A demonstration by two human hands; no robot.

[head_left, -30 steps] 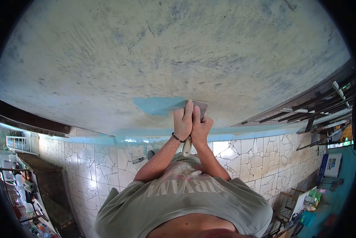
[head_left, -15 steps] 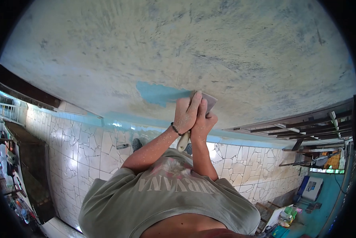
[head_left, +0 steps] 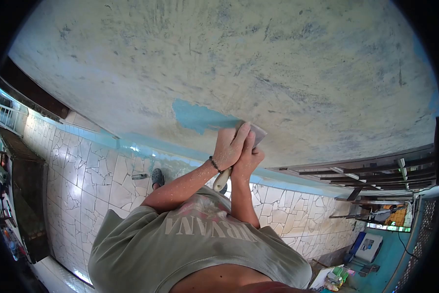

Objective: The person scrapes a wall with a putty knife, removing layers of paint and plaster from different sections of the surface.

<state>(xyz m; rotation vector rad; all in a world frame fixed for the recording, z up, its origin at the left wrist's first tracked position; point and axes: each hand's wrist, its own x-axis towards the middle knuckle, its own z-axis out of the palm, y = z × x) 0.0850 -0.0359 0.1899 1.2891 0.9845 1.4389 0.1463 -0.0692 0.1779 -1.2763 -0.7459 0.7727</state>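
Note:
Both my hands grip a scraper with a pale handle (head_left: 222,179) and a wide flat metal blade (head_left: 260,135), pressed near the lower part of a mottled, pale wall (head_left: 297,68). My left hand (head_left: 230,147), wearing a dark beaded bracelet, is closed around the tool, one finger stretched up toward the blade. Tight beside it, my right hand (head_left: 248,158) is wrapped round the scraper too, a finger also laid along the blade's base. White specks cover both hands and my left forearm. Just left of the blade, a ragged blue patch (head_left: 200,117) shows on the wall.
Below the wall runs a floor of irregular pale tiles (head_left: 95,183); a grey clog (head_left: 158,177) shows there, beside a small dark object (head_left: 140,176). Dark slats (head_left: 366,173) stand at right. A dark wooden cabinet (head_left: 26,190) is at far left, and assorted items (head_left: 337,278) lie lower right.
The view has shifted and tilted slightly, so the wall patch sits a little further right and more of the clog shows. Both hands still hold the scraper, close to the same spot.

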